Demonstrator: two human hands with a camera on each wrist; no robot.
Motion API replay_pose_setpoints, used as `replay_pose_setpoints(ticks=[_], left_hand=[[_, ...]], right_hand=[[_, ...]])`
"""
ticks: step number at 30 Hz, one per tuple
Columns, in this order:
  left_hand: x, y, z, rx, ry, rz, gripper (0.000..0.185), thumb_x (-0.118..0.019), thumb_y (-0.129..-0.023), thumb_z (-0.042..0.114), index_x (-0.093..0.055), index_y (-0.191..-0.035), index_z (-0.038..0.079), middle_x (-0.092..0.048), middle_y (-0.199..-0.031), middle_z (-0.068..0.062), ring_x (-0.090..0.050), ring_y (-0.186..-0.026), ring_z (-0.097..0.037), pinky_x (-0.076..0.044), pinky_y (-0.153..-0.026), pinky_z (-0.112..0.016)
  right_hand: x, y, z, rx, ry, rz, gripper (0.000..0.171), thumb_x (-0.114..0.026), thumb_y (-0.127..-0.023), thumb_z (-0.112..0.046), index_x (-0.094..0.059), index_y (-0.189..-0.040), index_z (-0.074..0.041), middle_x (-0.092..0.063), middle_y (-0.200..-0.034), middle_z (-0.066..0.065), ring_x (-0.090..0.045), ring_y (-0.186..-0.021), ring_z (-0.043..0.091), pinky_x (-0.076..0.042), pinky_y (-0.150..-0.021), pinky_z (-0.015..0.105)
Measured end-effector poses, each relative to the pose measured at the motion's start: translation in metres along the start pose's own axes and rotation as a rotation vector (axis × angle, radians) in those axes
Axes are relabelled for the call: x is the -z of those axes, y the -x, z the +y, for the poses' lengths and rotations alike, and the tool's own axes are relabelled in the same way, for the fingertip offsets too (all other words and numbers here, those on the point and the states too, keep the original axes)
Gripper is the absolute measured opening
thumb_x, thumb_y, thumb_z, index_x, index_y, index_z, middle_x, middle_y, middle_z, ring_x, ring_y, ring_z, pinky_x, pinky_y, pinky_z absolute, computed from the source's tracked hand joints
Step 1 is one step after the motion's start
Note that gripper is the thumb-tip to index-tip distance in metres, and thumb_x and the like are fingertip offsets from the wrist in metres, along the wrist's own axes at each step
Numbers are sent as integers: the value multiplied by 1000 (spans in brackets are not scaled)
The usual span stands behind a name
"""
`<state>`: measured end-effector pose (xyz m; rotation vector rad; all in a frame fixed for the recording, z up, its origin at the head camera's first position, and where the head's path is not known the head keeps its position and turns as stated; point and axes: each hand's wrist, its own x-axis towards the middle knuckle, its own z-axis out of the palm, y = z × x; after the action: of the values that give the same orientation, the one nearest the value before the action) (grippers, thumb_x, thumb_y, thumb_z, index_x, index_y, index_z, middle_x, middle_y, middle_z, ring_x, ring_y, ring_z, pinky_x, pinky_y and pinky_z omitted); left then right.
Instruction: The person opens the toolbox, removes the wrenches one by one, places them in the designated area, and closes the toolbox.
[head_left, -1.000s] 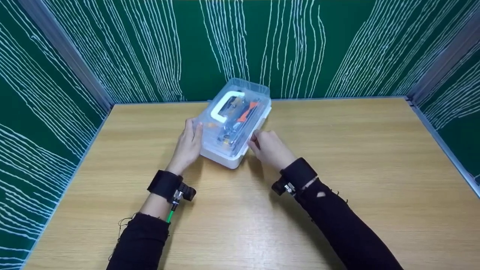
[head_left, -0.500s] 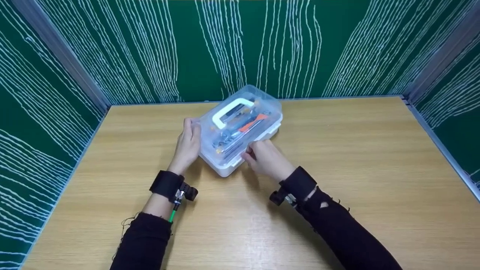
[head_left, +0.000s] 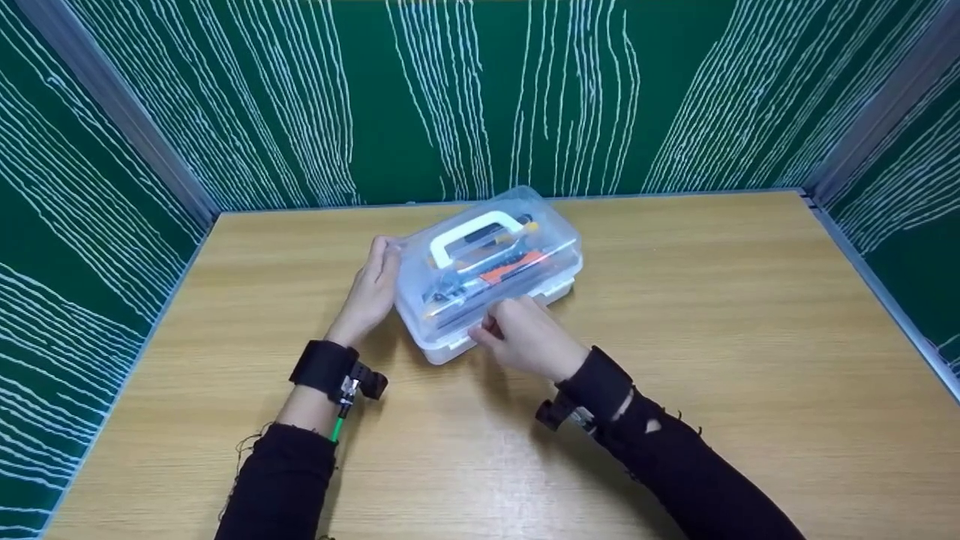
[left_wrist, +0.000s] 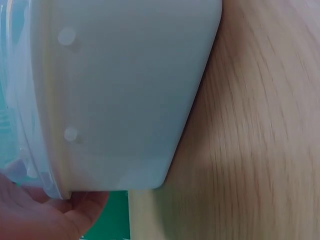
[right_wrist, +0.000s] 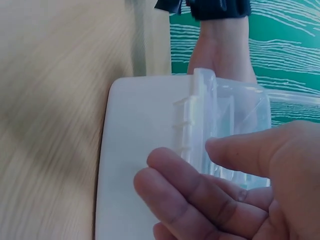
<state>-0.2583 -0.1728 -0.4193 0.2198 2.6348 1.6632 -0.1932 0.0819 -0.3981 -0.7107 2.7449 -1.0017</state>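
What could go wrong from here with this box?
1. The left hand grips the box at one end, so it might swivel if the right hand pulls at the near long side.
2. The orange item and other pieces may be loose under the clear lid; tilting could jumble them.

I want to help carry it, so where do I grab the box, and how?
Probably by the handle, from above: it's a white U on top of the lid, which faces up. I can't tell whether the catches are shut, so the lid might lift; supporting the base from below too seems safer.
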Motion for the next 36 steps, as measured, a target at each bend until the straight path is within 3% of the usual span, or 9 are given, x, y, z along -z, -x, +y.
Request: replay_pose_setpoints(ticks=[4, 9, 17, 22, 28, 32, 36], left_hand=[[4, 1, 1, -11, -16, -31, 37, -27, -118, 38, -44, -139, 12, -49, -160, -14, -41, -156, -32, -31, -132, -52], [6, 2, 0, -3, -19, -48, 37, -28, -118, 40, -45, -137, 14, -49, -159, -12, -40, -157, -31, -29, -133, -52], [1, 12, 7, -11, -88, 59, 43, -34, -118, 41, -43, -147, 12, -54, -152, -16, -52, -143, -32, -42, -124, -51], [-4, 33, 15, -15, -133, 116, 53, -42, -116, 42, -35, -159, 11, -41, -168, -18, -43, -155, -36, -40, -128, -54], [-11, 67, 20, -52, -156, 167, 65, -56, -111, 42, -34, -163, 10, -38, -168, -16, -39, -156, -35, -41, -126, -57], [-19, 88, 25, -53, -200, 153, 79, -63, -106, 51, -31, -166, 12, -33, -171, -16, -35, -158, -35, -36, -127, -63], [-30, 102, 30, -31, -250, 118, 99, -73, -97, 57, -23, -171, 15, -25, -177, -16, -28, -163, -37, -28, -129, -67]], right_hand=[[-1, 4, -3, 39, 19, -2, 29, -74, -102, -22, -74, -77, -7, -59, -62, -6, -48, -53, 7, -37, -50, 23], [2, 6, 0, 36, -10, -49, 26, -72, -104, -23, -78, -86, -5, -61, -65, -4, -49, -56, 7, -38, -51, 22], [30, 8, 15, 85, -101, -80, 19, -69, -105, -19, -80, -101, -4, -75, -83, 8, -57, -68, 11, -50, -64, 24], [61, 7, 22, 70, -218, -46, 20, -65, -108, -18, -78, -108, -3, -77, -95, 13, -70, -81, 25, -59, -72, 28], [90, -8, 36, -39, -263, 101, 23, -63, -109, -21, -74, -118, -4, -76, -107, 17, -69, -93, 35, -58, -75, 26], [101, -22, 48, -89, -223, 192, 29, -63, -109, -21, -69, -131, -3, -73, -125, 17, -69, -112, 31, -60, -98, 36], [108, -34, 60, -157, -151, 202, 43, -63, -109, -26, -60, -147, -6, -62, -150, 18, -57, -140, 34, -48, -120, 53]])
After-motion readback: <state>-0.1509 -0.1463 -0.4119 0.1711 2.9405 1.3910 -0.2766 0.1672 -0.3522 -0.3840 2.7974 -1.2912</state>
